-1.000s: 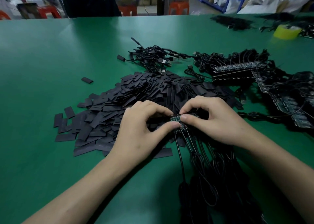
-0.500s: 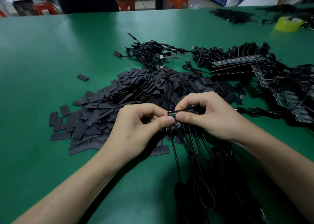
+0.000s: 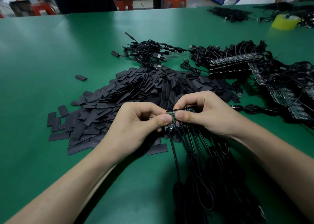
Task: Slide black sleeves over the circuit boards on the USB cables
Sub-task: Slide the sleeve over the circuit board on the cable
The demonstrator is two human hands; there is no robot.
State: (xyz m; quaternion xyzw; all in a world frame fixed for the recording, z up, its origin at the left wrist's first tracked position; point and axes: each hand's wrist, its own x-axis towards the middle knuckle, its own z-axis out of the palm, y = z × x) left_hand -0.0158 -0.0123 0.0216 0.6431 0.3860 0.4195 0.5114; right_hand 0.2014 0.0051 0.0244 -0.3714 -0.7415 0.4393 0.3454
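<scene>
My left hand (image 3: 141, 123) and my right hand (image 3: 203, 113) meet at the middle of the table, both pinching a strip of small joined circuit boards (image 3: 173, 120) between thumbs and forefingers. Several black USB cables (image 3: 195, 155) hang from the strip toward me. Behind and left of my hands lies a big heap of flat black sleeves (image 3: 136, 91). I cannot tell whether a sleeve is between my fingers.
More circuit board strips with cables (image 3: 232, 62) lie at the right, and a tangle of finished cables (image 3: 149, 53) sits behind the heap. One stray sleeve (image 3: 81, 77) lies left. A yellow tape roll (image 3: 283, 22) stands far right. A person in dark clothing stands beyond the green table (image 3: 51, 53).
Both hands lifted the board strip slightly off the table and tilted it, thumbs now pressed side by side on its face. The view shifted a little downward.
</scene>
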